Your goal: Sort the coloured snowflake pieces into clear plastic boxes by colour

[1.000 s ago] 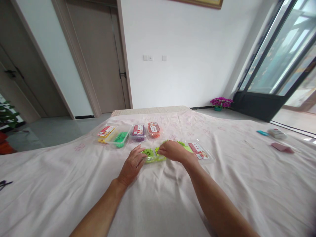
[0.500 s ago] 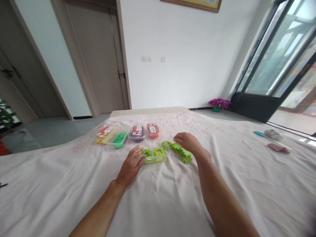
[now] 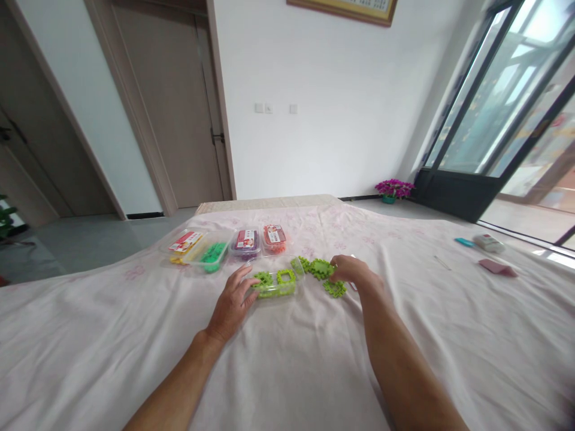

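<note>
Pink bed sheet (image 3: 287, 371): left hand (image 3: 231, 302) flat, grip wide, against clear box (image 3: 275, 292); right hand (image 3: 354, 272) on loose lime pieces (image 3: 320, 268) just right of box, grip narrow, hold unclear.

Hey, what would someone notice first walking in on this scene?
The lime-green pieces jump out, loose on the pale sheet at the right hand. The left hand rests against a clear box holding more, and four coloured boxes sit in a row just behind it.

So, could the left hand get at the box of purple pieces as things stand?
Probably yes: the left hand lies just short of the box of purple pieces, with only bare sheet between them.
</note>
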`<state>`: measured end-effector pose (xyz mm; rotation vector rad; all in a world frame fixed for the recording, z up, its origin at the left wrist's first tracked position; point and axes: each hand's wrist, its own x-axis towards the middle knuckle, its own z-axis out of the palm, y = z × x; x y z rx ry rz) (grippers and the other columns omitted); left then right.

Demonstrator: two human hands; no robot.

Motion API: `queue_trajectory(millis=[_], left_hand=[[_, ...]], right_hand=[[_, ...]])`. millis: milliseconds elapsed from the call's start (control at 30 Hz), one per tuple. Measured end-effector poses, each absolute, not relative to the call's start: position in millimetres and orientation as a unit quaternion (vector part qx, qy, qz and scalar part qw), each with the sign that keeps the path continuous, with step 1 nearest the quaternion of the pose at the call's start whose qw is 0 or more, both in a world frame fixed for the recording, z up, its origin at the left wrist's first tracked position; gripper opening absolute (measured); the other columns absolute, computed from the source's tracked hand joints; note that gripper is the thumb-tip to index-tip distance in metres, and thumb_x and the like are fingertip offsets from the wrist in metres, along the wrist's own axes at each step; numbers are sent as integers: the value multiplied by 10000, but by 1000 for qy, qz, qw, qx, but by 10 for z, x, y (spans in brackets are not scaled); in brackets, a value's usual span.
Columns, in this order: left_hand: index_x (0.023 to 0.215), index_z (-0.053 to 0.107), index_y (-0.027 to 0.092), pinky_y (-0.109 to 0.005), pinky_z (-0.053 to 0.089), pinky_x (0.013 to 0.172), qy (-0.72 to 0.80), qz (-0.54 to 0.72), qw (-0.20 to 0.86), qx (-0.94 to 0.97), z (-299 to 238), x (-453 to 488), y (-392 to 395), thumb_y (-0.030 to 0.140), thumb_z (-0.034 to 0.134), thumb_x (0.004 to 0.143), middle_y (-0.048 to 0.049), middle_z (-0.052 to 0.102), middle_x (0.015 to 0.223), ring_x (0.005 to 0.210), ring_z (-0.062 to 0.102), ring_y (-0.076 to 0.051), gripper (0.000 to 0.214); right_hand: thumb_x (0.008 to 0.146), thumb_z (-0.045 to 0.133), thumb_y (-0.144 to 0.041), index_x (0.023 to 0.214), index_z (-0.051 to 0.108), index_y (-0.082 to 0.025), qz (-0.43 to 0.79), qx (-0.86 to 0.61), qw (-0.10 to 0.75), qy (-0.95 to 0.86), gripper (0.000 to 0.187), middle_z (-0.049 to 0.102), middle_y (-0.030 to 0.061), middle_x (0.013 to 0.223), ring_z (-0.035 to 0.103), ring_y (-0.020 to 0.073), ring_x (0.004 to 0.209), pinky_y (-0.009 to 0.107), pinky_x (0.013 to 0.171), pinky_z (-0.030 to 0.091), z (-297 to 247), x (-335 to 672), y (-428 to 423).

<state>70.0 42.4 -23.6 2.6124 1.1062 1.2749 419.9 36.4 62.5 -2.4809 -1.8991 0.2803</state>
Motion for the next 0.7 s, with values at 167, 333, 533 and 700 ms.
queue_trajectory(millis=[167,333,533,700], left_hand=[[1111,608,248,-518,398,1108,359,408,27,839,-225,706,413,286,530,943,-97,500,1374,1354,414,-258,189],[1091,625,248,-515,386,1122,362,410,34,837,-198,713,389,300,533,942,-85,505,1374,1355,411,-255,182],[1054,647,249,-491,382,1132,357,413,32,837,-180,706,374,284,527,944,-62,524,1357,1344,422,-247,167],[1049,646,245,-502,381,1130,359,409,32,838,-163,709,361,272,517,950,-63,526,1354,1344,420,-245,164]], right_hand=[[640,729,-363,1037,713,-253,59,-777,70,-623,412,717,80,1019,652,243,911,286,676,422,779,4133,331],[754,634,-354,928,735,-207,77,-714,218,-662,249,723,35,813,635,176,749,243,632,398,933,3898,336],[833,535,-272,980,755,-205,125,-591,305,-736,273,741,5,860,642,162,779,225,691,430,943,3496,338],[829,543,-206,968,773,-210,137,-547,242,-789,269,757,18,909,653,162,784,223,707,440,880,3286,326]])
